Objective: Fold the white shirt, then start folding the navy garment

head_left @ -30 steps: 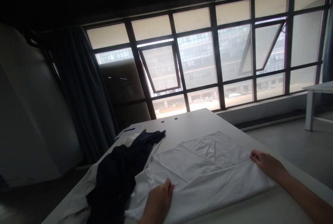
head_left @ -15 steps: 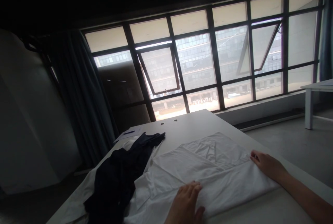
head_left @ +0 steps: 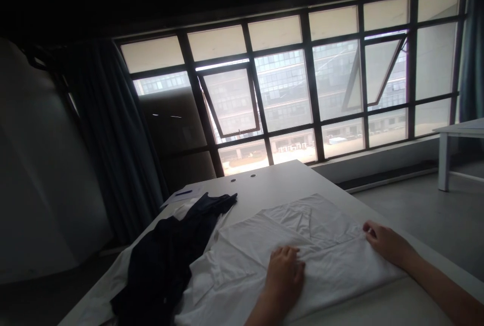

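Note:
A white shirt (head_left: 333, 265) lies partly folded and creased on the white table (head_left: 280, 179). My left hand (head_left: 284, 276) rests on the middle of the cloth, fingers bent a little and thumb apart; it is slightly blurred. At the shirt's right edge, my right hand (head_left: 385, 242) has its thumb and fingers closed on the fabric. Left of the shirt is a dark navy garment (head_left: 162, 250) in a loose heap, with more white cloth (head_left: 117, 280) beside and under it.
Paper with a dark pen (head_left: 183, 193) lies at the table's far left. Two round cable holes (head_left: 243, 178) sit near the far end. Beyond are large windows (head_left: 283, 89), a dark curtain (head_left: 113, 139) on the left and another white table (head_left: 454, 131) on the right.
My left hand has moved forward and a little to the right across the shirt. My right hand keeps its place at the edge. The view has shifted slightly.

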Demonstrator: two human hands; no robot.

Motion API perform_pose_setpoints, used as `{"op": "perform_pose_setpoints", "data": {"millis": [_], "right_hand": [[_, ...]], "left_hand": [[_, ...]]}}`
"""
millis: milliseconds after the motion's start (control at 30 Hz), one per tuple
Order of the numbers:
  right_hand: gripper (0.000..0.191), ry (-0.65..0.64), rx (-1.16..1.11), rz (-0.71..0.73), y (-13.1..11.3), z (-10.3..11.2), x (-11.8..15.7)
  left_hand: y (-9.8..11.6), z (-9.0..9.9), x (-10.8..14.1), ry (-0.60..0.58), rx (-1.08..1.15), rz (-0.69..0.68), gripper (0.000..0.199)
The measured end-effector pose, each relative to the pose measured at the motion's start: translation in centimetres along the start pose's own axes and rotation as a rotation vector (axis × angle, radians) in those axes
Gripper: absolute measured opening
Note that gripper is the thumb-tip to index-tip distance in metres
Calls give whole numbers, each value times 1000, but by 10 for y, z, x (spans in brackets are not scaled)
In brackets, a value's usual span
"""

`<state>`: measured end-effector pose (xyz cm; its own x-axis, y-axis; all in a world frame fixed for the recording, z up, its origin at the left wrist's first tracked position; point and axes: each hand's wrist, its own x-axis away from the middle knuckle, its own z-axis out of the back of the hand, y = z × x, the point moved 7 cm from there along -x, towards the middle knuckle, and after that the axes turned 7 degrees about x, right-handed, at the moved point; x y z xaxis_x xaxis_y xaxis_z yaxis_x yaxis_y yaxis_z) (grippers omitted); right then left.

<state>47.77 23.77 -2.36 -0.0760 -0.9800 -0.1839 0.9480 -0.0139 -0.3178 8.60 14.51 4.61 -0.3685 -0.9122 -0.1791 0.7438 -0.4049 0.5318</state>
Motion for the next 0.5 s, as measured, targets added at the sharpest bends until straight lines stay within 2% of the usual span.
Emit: {"op": "perform_pose_setpoints", "data": {"millis": [100,200,300,500], "right_hand": [[16,-15,28,-33,6,-3,0],[17,-34,83,-102,14,-8,4],[27,-41,115,-137,18,-14,9],[25,-8,128,-89,16,-19,9]], "left_hand": [[-16,7,-5,87,-2,91,30],[-23,9,-4,109,-25,111,25],[-21,7,-1,95,-64,94,25],[-21,4,-1,8,-152,156,24]]}}
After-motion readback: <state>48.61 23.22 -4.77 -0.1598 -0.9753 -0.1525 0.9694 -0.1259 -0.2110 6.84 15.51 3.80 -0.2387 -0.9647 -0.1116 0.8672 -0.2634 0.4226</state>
